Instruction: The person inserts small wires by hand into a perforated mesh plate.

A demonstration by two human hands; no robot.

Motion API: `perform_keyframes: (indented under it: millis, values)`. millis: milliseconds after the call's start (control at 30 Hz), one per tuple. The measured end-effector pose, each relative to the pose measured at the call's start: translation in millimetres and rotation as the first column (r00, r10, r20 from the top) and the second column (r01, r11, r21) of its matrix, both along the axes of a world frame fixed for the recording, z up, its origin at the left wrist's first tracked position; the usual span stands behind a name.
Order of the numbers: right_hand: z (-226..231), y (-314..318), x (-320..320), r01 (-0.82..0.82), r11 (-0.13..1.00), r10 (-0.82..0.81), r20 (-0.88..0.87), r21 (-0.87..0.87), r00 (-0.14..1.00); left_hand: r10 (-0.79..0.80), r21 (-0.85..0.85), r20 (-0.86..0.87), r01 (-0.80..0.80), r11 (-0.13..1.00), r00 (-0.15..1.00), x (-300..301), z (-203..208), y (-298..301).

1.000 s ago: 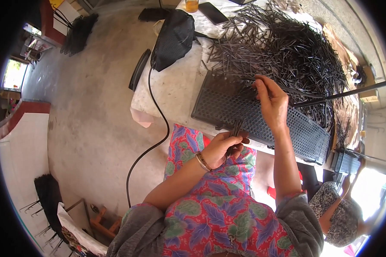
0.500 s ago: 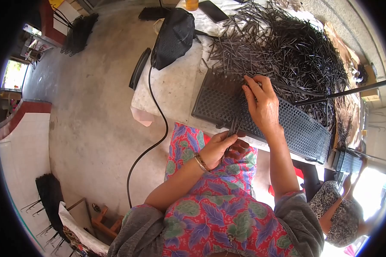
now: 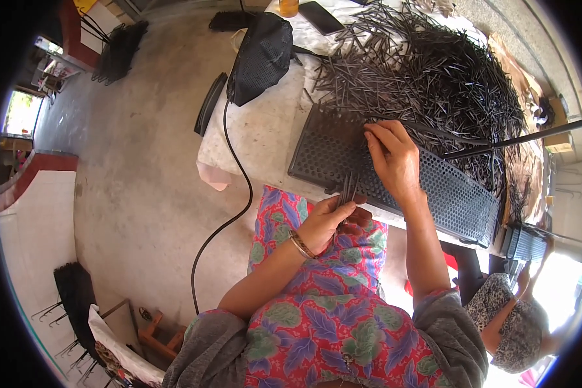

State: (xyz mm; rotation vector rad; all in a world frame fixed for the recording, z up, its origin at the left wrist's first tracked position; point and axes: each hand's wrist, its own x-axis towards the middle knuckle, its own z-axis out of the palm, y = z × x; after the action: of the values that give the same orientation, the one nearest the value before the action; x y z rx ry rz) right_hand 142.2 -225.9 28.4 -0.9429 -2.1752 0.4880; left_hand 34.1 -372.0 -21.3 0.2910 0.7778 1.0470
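Observation:
My left hand (image 3: 323, 225) is closed round a small bundle of thin dark sticks (image 3: 348, 187), whose tips point up at the near edge of a long black perforated tray (image 3: 459, 199). Over the tray's left half hangs my right hand (image 3: 396, 161), fingers bent and thumb brought in toward them near the far edge. What lies between those fingertips, if anything, is too small to make out. Rows of round holes cover the tray. Just behind it spreads a large heap of loose dark sticks (image 3: 446, 74).
A black mesh-covered object (image 3: 263, 58) with a cable (image 3: 239, 165) sits on the table's left part. Near the back are a phone (image 3: 321, 17) and an amber container (image 3: 288, 8). Dark rods (image 3: 524, 139) cross at right. Another person (image 3: 514, 317) works at the right.
My right hand has shifted slightly down and toward me over the tray. The left hand and its bundle have moved a little left.

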Motion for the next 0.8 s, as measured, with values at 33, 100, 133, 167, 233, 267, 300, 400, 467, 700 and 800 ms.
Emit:
perform_keyframes:
  millis: [33,100,133,167,233,267,300,400,467,700,800]
  values:
    - [0,-2,1,0.023,1.0,-0.023,-0.017,-0.002,1.0,0.001,0.0,0.0,-0.001,1.0,1.0,0,1,0]
    - [-3,-4,2,0.048,0.999,-0.048,-0.033,-0.006,0.998,0.008,0.021,0.002,-0.008,1.0,1.0,1,1,0]
    - [-5,-5,3,0.039,0.999,-0.038,-0.018,0.024,0.999,0.008,0.021,0.003,-0.008,1.0,1.0,1,2,-1]
    - [-7,-5,4,0.029,0.998,-0.029,-0.002,0.055,1.0,0.008,0.027,0.005,-0.008,1.0,1.0,1,2,0]
    - [-7,-3,5,-0.01,0.996,0.008,0.029,0.088,1.0,0.006,0.035,0.008,-0.007,0.999,1.0,2,1,0]
    - [-7,-2,5,-0.053,0.992,0.046,0.06,0.119,0.997,0.016,0.021,0.019,-0.016,1.0,1.0,2,1,1]
    - [-6,-3,5,-0.052,0.992,0.045,0.06,0.119,0.997,0.026,0.006,0.03,-0.026,1.0,0.999,2,0,1]
    - [4,-8,3,0.056,0.998,-0.057,0.007,0.04,0.998,0.036,0.018,0.024,-0.037,0.999,0.999,2,0,0]
    - [15,-18,10,0.058,0.97,-0.064,-0.017,-0.234,0.998,0.047,0.046,0.017,-0.047,0.998,0.999,0,4,0]
    - [5,-35,28,-0.127,0.538,-0.055,-0.184,-0.833,0.981,-0.037,0.179,-0.063,0.047,0.983,0.997,1,15,6]
    - [4,-33,34,-0.134,0.494,-0.034,-0.172,-0.859,0.984,-0.133,0.131,-0.04,0.137,0.982,0.99,-3,21,6]
